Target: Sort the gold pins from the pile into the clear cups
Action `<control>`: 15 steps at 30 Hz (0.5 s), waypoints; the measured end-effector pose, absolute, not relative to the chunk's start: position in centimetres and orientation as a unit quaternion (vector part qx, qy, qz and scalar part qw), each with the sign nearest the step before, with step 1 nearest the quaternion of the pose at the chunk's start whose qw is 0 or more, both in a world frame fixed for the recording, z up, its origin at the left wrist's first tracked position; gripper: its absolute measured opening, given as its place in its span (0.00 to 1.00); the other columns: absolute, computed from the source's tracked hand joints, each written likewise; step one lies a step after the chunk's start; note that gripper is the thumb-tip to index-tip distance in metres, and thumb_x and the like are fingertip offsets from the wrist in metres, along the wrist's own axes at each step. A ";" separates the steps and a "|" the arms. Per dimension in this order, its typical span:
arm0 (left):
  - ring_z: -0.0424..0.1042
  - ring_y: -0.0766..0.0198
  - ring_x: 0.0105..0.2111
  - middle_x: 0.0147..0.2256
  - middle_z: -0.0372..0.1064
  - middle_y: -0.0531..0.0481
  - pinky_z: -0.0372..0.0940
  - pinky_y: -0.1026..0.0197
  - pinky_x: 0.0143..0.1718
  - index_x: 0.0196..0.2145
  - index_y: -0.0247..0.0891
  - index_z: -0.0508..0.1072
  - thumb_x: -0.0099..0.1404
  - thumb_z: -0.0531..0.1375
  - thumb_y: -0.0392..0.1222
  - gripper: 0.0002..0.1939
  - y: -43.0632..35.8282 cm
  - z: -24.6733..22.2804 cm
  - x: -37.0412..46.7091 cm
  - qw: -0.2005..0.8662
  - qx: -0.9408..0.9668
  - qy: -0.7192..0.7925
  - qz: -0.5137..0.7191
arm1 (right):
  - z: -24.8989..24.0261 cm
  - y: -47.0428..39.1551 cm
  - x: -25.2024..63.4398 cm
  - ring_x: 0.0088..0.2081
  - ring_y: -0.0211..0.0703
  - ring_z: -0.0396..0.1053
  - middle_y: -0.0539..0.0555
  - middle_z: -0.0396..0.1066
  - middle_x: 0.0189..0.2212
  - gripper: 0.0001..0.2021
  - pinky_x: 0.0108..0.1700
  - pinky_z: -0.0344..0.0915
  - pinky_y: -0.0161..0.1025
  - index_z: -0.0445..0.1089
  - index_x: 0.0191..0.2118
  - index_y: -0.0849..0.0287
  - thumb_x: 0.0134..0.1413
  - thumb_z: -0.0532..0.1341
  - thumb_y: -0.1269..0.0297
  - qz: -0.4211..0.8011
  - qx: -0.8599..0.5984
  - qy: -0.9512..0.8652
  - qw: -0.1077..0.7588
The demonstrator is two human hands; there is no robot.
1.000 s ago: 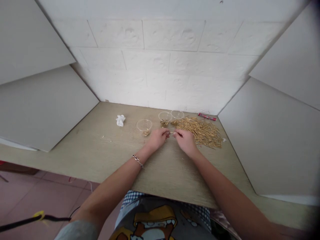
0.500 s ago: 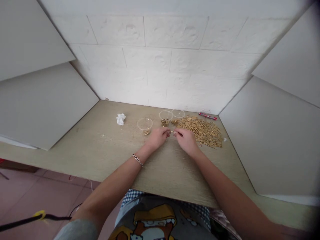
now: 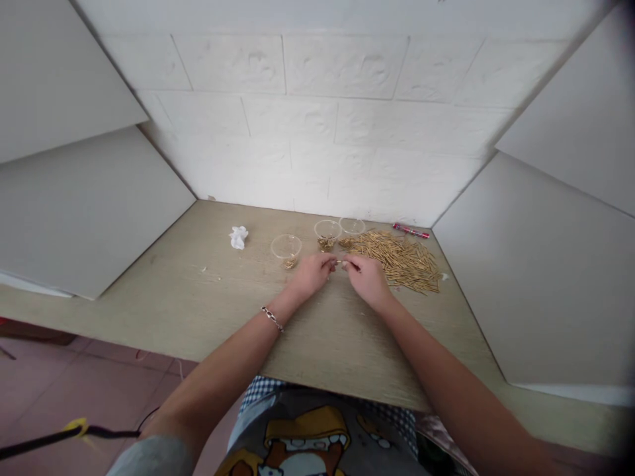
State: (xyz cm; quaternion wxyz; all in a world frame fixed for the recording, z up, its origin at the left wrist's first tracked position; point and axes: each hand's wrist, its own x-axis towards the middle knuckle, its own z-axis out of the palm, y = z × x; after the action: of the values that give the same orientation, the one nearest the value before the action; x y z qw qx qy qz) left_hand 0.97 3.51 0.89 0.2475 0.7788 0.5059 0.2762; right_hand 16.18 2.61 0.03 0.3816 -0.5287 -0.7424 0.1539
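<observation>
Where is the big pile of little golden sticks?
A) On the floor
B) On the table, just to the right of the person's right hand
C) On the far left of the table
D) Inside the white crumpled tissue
B: the pile of golden sticks lies spread on the wooden table beside the right hand, while the crumpled tissue sits apart, over on the left.

Barely any change tbh. Left hand and right hand sit approx where they were a sec ago, fingertips pinched together on the small gold pin. Only the view wobbled a bit up/down w/ the head.
</observation>
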 end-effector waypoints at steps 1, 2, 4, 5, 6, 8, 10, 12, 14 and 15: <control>0.68 0.66 0.29 0.28 0.72 0.50 0.62 0.64 0.35 0.30 0.35 0.73 0.61 0.48 0.34 0.13 3.5 0.9 1.0 0.244 0.780 0.506 0.277 | 0.0 2.6 16.1 0.31 0.41 0.69 0.54 0.74 0.29 0.11 0.36 0.62 0.37 0.74 0.30 0.58 0.50 0.54 0.71 0.153 -0.527 -0.742 0.385; 0.68 0.66 0.29 0.28 0.72 0.50 0.62 0.64 0.35 0.30 0.36 0.73 0.60 0.49 0.33 0.13 3.5 0.9 1.0 0.242 0.781 0.505 0.276 | -0.1 2.6 16.1 0.31 0.41 0.69 0.54 0.74 0.29 0.11 0.37 0.62 0.38 0.74 0.30 0.58 0.50 0.54 0.71 0.152 -0.526 -0.742 0.387; 0.68 0.66 0.30 0.29 0.72 0.50 0.62 0.64 0.36 0.30 0.36 0.73 0.60 0.49 0.33 0.13 3.5 0.9 1.0 0.243 0.782 0.505 0.273 | -0.1 2.5 16.0 0.32 0.42 0.69 0.54 0.74 0.30 0.11 0.37 0.63 0.38 0.74 0.31 0.58 0.50 0.54 0.71 0.149 -0.522 -0.746 0.385; 0.69 0.66 0.30 0.29 0.72 0.50 0.62 0.64 0.36 0.31 0.36 0.73 0.60 0.49 0.34 0.13 3.5 0.9 1.0 0.249 0.781 0.504 0.272 | -0.2 2.5 16.0 0.32 0.42 0.69 0.55 0.74 0.30 0.11 0.37 0.63 0.38 0.74 0.31 0.58 0.50 0.54 0.71 0.146 -0.521 -0.749 0.382; 0.69 0.65 0.31 0.29 0.73 0.50 0.62 0.65 0.35 0.31 0.36 0.73 0.60 0.49 0.34 0.13 3.5 0.9 1.1 0.256 0.780 0.504 0.269 | -0.2 2.6 16.0 0.32 0.42 0.69 0.55 0.74 0.30 0.11 0.37 0.63 0.38 0.74 0.31 0.58 0.50 0.54 0.71 0.145 -0.520 -0.751 0.379; 0.69 0.65 0.31 0.29 0.73 0.50 0.63 0.65 0.35 0.32 0.36 0.73 0.61 0.49 0.35 0.13 3.6 1.0 1.1 0.276 0.775 0.503 0.266 | -0.2 2.6 16.1 0.32 0.42 0.69 0.55 0.74 0.30 0.11 0.38 0.63 0.39 0.74 0.32 0.58 0.50 0.54 0.71 0.149 -0.520 -0.750 0.381; 0.70 0.65 0.31 0.29 0.73 0.49 0.63 0.64 0.36 0.33 0.35 0.74 0.61 0.49 0.36 0.13 3.6 1.1 1.1 0.298 0.766 0.501 0.270 | -0.1 2.7 16.3 0.33 0.43 0.70 0.55 0.75 0.31 0.10 0.39 0.63 0.40 0.75 0.32 0.58 0.50 0.55 0.70 0.162 -0.525 -0.738 0.391; 0.70 0.65 0.32 0.30 0.73 0.50 0.63 0.64 0.36 0.35 0.36 0.74 0.62 0.49 0.37 0.14 3.7 1.2 1.1 0.323 0.757 0.493 0.283 | 0.0 2.8 16.4 0.33 0.43 0.70 0.53 0.75 0.32 0.10 0.39 0.63 0.40 0.75 0.33 0.56 0.49 0.55 0.68 0.186 -0.532 -0.718 0.410; 0.70 0.66 0.32 0.31 0.73 0.50 0.63 0.64 0.37 0.39 0.36 0.73 0.61 0.50 0.39 0.14 3.7 1.3 1.1 0.347 0.746 0.484 0.297 | 0.2 2.8 16.5 0.33 0.43 0.70 0.53 0.75 0.32 0.10 0.39 0.64 0.40 0.74 0.34 0.56 0.49 0.55 0.66 0.214 -0.538 -0.695 0.426; 0.69 0.66 0.32 0.31 0.73 0.50 0.62 0.64 0.36 0.41 0.36 0.73 0.61 0.51 0.40 0.14 3.7 1.3 1.1 0.360 0.739 0.482 0.302 | 0.2 2.8 16.5 0.32 0.42 0.70 0.53 0.75 0.31 0.10 0.38 0.64 0.39 0.74 0.34 0.57 0.49 0.55 0.66 0.226 -0.543 -0.684 0.432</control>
State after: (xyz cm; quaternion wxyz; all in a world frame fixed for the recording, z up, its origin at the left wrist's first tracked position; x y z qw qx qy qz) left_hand 1.10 3.70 1.33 0.3601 0.7393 0.4823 0.3020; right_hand 16.53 2.78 0.22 0.4324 -0.5427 -0.6837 0.2259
